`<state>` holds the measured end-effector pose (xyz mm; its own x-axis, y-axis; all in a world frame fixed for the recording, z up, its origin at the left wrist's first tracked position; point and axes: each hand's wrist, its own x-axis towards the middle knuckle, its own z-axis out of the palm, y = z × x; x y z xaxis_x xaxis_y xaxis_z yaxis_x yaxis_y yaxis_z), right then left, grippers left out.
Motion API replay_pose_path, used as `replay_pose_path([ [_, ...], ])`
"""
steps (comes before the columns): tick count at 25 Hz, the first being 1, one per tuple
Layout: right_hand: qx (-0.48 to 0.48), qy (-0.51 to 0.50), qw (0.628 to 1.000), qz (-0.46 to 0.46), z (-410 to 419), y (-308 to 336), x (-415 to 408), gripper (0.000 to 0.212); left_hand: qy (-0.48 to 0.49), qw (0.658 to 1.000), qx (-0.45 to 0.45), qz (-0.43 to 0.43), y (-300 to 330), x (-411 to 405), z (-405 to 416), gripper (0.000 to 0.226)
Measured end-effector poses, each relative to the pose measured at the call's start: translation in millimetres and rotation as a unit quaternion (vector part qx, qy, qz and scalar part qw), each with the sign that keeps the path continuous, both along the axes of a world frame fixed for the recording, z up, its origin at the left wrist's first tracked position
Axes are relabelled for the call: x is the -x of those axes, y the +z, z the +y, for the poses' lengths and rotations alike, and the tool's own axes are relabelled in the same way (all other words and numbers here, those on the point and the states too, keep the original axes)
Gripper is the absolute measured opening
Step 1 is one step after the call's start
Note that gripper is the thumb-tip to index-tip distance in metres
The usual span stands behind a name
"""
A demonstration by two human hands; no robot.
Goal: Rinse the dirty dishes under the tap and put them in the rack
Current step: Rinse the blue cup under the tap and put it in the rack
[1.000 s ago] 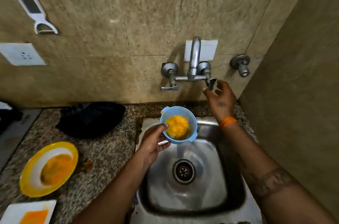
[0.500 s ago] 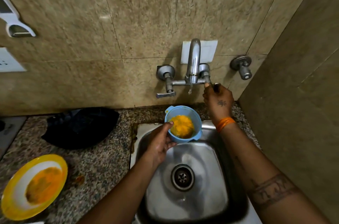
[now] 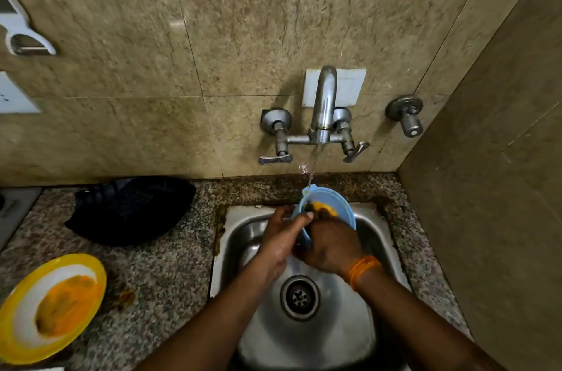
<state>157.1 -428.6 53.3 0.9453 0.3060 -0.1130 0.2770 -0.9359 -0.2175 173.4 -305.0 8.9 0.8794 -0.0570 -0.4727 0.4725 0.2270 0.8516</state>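
One small blue plastic bowl [image 3: 330,204] under the running chrome tap [image 3: 324,103], over the steel sink [image 3: 307,337].
Our left hand [image 3: 281,238] grips its rim; our right hand [image 3: 330,244] curls inside, rubbing orange residue. One dirty yellow-rimmed plate [image 3: 50,306] waits on the counter.

Beige marbled wall tiles [image 3: 243,36] behind, glossy, with a soft glare left of the white plate [image 3: 352,84]. A second tiled wall [image 3: 492,188] to its right, meeting in a corner. Speckled granite counter [image 3: 170,273] below. White socket [image 3: 12,96] far left of the plate.
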Motion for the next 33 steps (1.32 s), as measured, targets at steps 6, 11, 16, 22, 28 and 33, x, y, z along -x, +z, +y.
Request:
replay_pose_path([
  [6,-0.079,0.094,0.992,0.017,-20.8,-3.5,5.3,0.049,-0.015,0.998,-0.053,-0.015,12.8,-18.5,23.5,0.044],
  [11,-0.124,0.066,0.988,0.057,-14.3,-17.5,-9.1,0.078,-0.023,0.999,-0.046,-0.002,9.0,-15.2,10.9,0.056],
  [16,-0.059,0.164,0.984,-0.035,-32.4,-33.0,-4.1,0.044,0.001,0.998,-0.062,-0.002,8.1,-21.5,31.6,0.045],
  [22,-0.069,0.068,0.989,-0.110,-15.6,-43.5,-13.6,0.060,0.057,0.987,-0.128,-0.082,7.7,-29.0,20.9,0.056],
  [28,-0.233,0.028,0.964,-0.125,-8.1,-66.1,8.8,0.050,0.051,0.972,-0.185,-0.136,7.8,-29.1,20.6,0.052],
  [33,-0.137,-0.019,0.985,-0.106,-2.5,-66.8,8.8,0.045,0.014,0.976,-0.192,-0.098,22.0,-40.0,23.0,0.056],
])
